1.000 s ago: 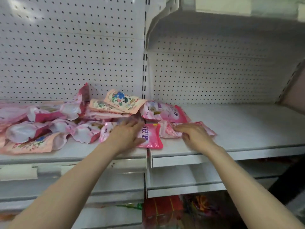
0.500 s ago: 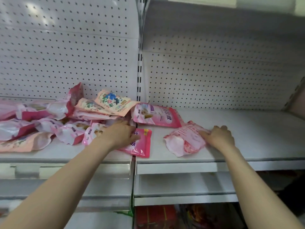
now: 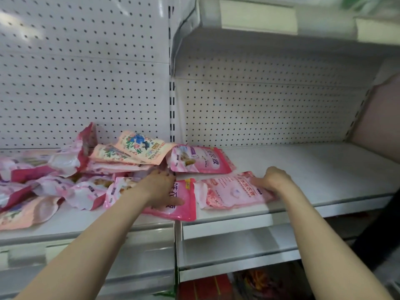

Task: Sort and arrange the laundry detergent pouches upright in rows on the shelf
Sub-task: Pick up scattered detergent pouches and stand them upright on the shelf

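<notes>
Since the last look, the pale pouch (image 3: 227,193) has been laid down flat and pulled close to the pink pouch (image 3: 181,210); before, it was tipped up and apart. At the far left, a messy pile (image 3: 54,182) of pouches is heaped on the shelf (image 3: 313,169), none upright. A flower pouch (image 3: 140,146) is propped on top of the pile. The pink pouch is pressed flat at the shelf's front edge by the left hand (image 3: 160,189), fingers laid flat, thumb out. Behind it, the back pouch (image 3: 201,162) is laid flat. The two front pouches are set side by side. The pale pouch's right end is gripped by the right hand (image 3: 275,180), fingers curled.
</notes>
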Action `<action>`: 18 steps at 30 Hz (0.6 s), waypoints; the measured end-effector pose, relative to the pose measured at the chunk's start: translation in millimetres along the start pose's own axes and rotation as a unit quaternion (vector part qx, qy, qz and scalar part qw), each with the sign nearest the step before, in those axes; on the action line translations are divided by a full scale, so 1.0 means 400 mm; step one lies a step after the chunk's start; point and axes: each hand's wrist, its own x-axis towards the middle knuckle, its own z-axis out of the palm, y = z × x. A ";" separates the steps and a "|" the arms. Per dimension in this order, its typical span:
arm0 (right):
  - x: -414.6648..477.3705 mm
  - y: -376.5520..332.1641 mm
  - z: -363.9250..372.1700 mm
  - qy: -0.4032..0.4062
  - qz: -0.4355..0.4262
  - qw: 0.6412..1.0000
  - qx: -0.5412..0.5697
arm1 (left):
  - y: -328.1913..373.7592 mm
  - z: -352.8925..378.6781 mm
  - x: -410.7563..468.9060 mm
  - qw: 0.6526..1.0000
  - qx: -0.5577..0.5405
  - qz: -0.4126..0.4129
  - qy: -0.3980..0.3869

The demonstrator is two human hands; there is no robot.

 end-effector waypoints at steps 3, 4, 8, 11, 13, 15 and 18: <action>-0.015 -0.003 0.011 -0.039 0.003 0.999 0.024 | -0.019 0.008 -0.005 0.999 -0.035 0.008 0.037; -0.016 -0.001 0.016 -0.043 -0.010 0.998 0.048 | -0.019 0.011 -0.010 0.997 -0.041 0.011 0.056; -0.036 -0.010 0.019 0.062 -0.084 0.983 0.153 | -0.007 0.019 -0.038 0.982 -0.063 0.030 0.176; -0.065 -0.036 -0.060 0.164 -0.128 0.950 0.234 | -0.020 0.005 -0.052 0.961 -0.143 0.056 0.229; -0.087 -0.057 -0.139 0.233 -0.168 0.928 0.236 | -0.027 -0.014 -0.062 0.953 -0.166 0.059 0.245; -0.109 -0.082 -0.207 0.278 -0.212 0.913 0.210 | -0.026 -0.041 -0.077 0.936 -0.204 0.055 0.283; -0.107 -0.104 -0.248 0.318 -0.232 0.909 0.138 | -0.015 -0.094 -0.096 0.889 -0.310 0.042 0.335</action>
